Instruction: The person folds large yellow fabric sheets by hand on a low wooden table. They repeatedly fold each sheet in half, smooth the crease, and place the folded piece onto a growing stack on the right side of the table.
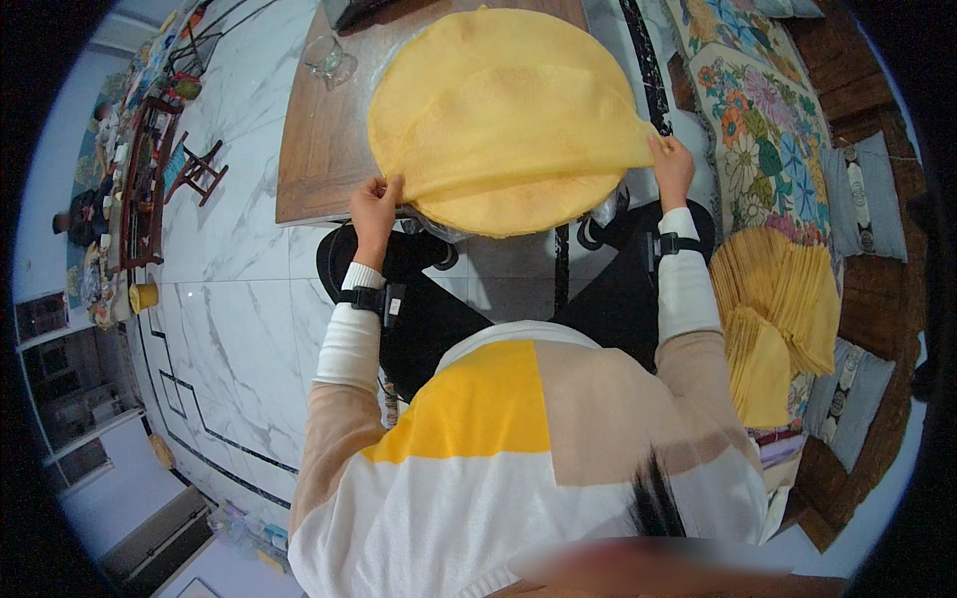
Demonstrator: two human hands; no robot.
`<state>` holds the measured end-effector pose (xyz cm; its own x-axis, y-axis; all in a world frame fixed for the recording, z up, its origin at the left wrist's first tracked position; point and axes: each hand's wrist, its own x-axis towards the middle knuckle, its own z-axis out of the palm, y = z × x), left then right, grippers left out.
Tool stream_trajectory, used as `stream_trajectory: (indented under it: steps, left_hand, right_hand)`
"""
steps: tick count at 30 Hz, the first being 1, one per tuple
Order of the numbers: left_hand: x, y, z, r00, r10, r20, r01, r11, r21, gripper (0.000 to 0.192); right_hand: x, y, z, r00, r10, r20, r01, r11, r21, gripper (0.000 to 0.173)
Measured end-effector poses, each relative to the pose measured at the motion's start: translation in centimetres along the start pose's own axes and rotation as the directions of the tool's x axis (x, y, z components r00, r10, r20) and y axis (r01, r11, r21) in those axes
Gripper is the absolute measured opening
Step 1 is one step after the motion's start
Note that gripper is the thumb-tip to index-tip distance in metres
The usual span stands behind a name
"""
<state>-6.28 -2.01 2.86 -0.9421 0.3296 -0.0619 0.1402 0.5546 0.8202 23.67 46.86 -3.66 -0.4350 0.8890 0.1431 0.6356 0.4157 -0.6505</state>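
A thin, round yellow sheet (508,112), like a large pancake, lies over a stack of similar sheets (516,213) at the table's near edge. My left hand (376,213) pinches the top sheet's near edge between thumb and fingers. On the other side, my right hand (674,170) grips the same sheet and draws its edge out into a point. Between both hands the sheet's near edge is raised and stretched across, so the layer beneath shows in front. Clear plastic (437,226) peeks out under the stack.
The wooden table (318,161) bears a clear glass (327,58) and a dark object (362,11). Folded yellow sheets (777,299) lie on a floral-covered wooden sofa (762,149) at right. Leftward are a folding stool (198,172), a yellow bucket (143,297) and two people beyond a dark table (146,187).
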Motion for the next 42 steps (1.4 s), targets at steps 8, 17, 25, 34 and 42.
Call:
stream_trajectory:
  steps: [8, 17, 25, 34, 42]
  left_hand:
    - [-4.9, 7.4, 8.2, 0.645, 0.740, 0.193, -0.764, 0.630, 0.139, 0.065]
    - [-12.0, 10.3, 18.9, 0.510, 0.719, 0.472, -0.832, 0.551, 0.060, 0.085]
    - [-12.2, 4.9, 8.6, 0.724, 0.599, 0.341, -0.689, 0.605, 0.399, 0.078]
    - [-10.1, 0.9, 3.8, 0.869, 0.485, 0.097, -0.495, 0.847, 0.194, 0.048]
    - [-7.7, 2.4, 3.3, 0.778, 0.609, 0.153, -0.605, 0.661, 0.444, 0.045]
  right_hand:
    - [-2.8, 0.6, 1.4, 0.597, 0.419, 0.684, -0.779, 0.100, 0.618, 0.048]
    - [-0.3, -7.5, -6.5, 0.959, 0.282, 0.026, -0.162, 0.470, 0.867, 0.028]
    - [-11.5, -25.7, 3.3, 0.849, -0.490, -0.198, 0.529, 0.783, 0.327, 0.021]
    - [-20.5, -25.1, 11.3, 0.639, -0.757, 0.136, 0.661, 0.631, 0.406, 0.018]
    - [-19.6, -24.1, 10.5, 0.583, -0.757, 0.296, 0.595, 0.645, 0.479, 0.037]
